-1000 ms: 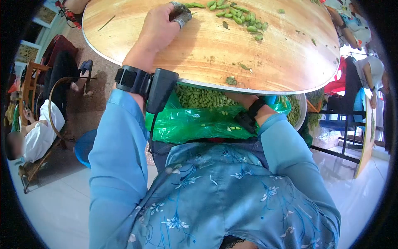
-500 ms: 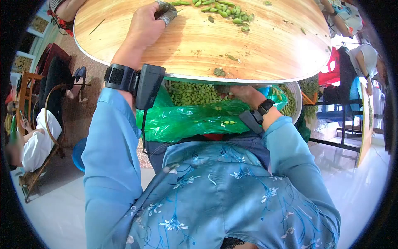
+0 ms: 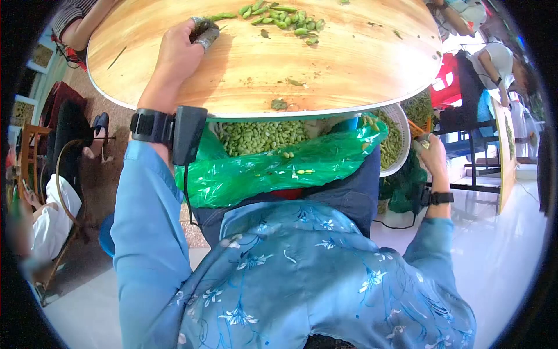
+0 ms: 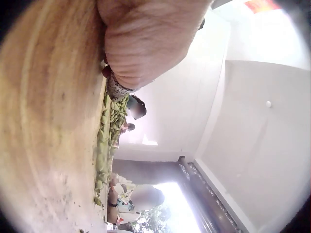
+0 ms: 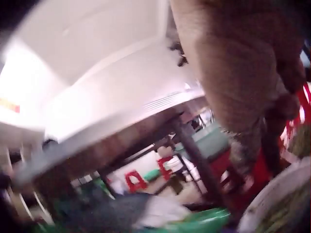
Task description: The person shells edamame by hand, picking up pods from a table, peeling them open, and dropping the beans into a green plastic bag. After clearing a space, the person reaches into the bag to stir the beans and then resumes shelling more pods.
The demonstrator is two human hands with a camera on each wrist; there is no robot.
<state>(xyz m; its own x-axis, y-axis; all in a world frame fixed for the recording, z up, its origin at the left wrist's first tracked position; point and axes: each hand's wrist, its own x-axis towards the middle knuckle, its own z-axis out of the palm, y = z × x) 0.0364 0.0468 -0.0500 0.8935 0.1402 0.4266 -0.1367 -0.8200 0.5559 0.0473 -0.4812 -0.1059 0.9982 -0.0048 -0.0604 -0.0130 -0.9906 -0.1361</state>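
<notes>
My left hand [image 3: 180,52] rests on the round wooden table [image 3: 325,64], grey wraps on its fingertips, its thumb and fingers loosely bent. Just beyond its fingers lie several green bean pods [image 3: 282,17]; the left wrist view shows more pods [image 4: 115,116] along the tabletop. Out to my right, my right hand [image 3: 433,157] hangs low beside a white basket [image 3: 405,136], its fingers pointing down and also wrapped. Nothing shows clearly between them. Shelled green beans [image 3: 261,136] fill a container under the table edge, with a green plastic bag [image 3: 279,171] draped across my lap.
The table's edge overhangs the beans. Dark green plastic [image 3: 410,189] lies below the basket, near my right hand. A black metal frame [image 3: 474,168] stands farther right. A blue basin [image 3: 106,235] and a seated person [image 3: 55,203] are at the left. Other people sit around the table.
My right hand has left the shelled beans and swung right, past the white basket. My left hand keeps its place on the table while the head view has turned to the right.
</notes>
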